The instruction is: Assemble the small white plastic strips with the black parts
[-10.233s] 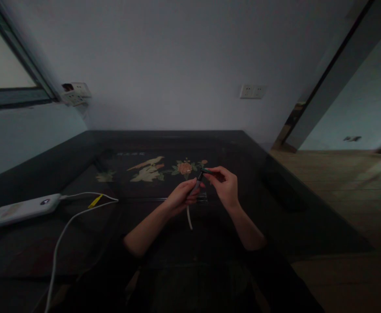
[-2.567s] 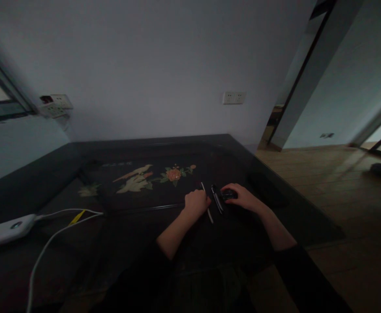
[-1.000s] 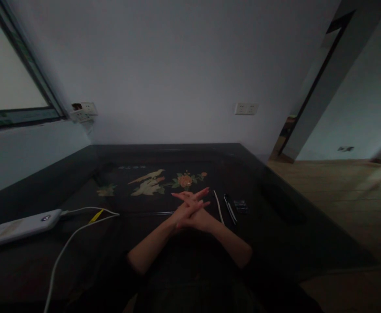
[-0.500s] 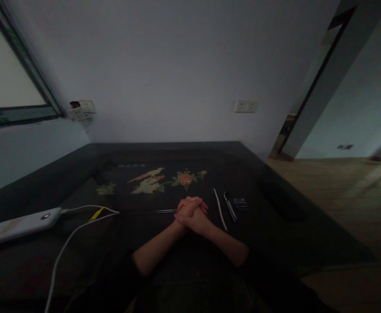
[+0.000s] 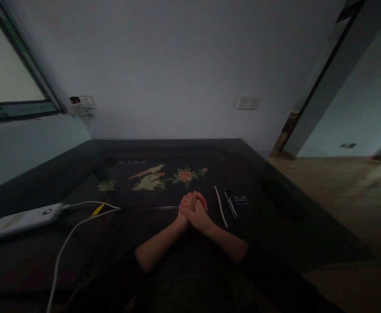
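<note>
Left hand (image 5: 186, 208) and right hand (image 5: 199, 214) are clasped together, fingers interlaced and curled shut on each other, holding no object. They rest on the dark desk (image 5: 275, 217), just in front of its painted bird-and-flower panel (image 5: 159, 176). Landmark: the clasped hands.
- White thin rod (image 5: 221, 207) lies flat on the desk just right of the hands, not touching them.
- Black pen-like piece (image 5: 231, 204) lies beside the rod, further right, roughly parallel to it.
- Small dark clip-like part (image 5: 242, 201) sits right of that; too dim to identify.
- White power bank (image 5: 21, 219) lies well left of the hands, with a white cable (image 5: 67, 237) running toward the near edge.
</note>
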The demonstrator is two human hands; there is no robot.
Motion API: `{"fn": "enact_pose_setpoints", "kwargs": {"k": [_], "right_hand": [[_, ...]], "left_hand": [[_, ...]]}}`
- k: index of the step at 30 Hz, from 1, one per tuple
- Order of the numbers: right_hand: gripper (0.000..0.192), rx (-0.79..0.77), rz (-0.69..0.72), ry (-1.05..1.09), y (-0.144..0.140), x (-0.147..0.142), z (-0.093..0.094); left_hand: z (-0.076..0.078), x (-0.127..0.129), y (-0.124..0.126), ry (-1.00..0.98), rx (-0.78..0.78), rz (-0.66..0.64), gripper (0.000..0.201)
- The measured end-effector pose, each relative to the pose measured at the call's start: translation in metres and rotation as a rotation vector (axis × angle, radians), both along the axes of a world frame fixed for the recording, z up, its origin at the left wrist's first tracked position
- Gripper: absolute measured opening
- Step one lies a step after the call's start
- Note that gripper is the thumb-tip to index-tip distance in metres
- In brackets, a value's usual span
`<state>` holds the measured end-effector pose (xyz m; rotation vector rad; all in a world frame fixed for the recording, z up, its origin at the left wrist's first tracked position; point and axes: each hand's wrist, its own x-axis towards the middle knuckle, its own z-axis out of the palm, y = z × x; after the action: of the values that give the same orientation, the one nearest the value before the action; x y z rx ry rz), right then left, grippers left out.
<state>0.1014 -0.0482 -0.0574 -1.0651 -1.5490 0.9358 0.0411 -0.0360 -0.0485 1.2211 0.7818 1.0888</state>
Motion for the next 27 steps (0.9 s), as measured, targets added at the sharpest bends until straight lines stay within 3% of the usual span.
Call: {"fn": "enact_pose_setpoints", "kwargs": {"k": [7,19,27], "right_hand": [[0.015,-0.085,-0.105,0.001,-0.001,-0.001,0.003],[0.013,0.031,-0.103,-0.075,0.001,0.002,0.007],[0.018,0.041,-0.051,-0.025,0.003,0.002,0.008]], "left_hand": [[-0.002,0.001,0.006,0.018,0.076,-0.021,0.051],[0.006,0.006,-0.004,-0.028,-0.004,0.000,0.045],[-0.006,0.008,0.007,-0.009,-0.026,-0.059,0.045]]}}
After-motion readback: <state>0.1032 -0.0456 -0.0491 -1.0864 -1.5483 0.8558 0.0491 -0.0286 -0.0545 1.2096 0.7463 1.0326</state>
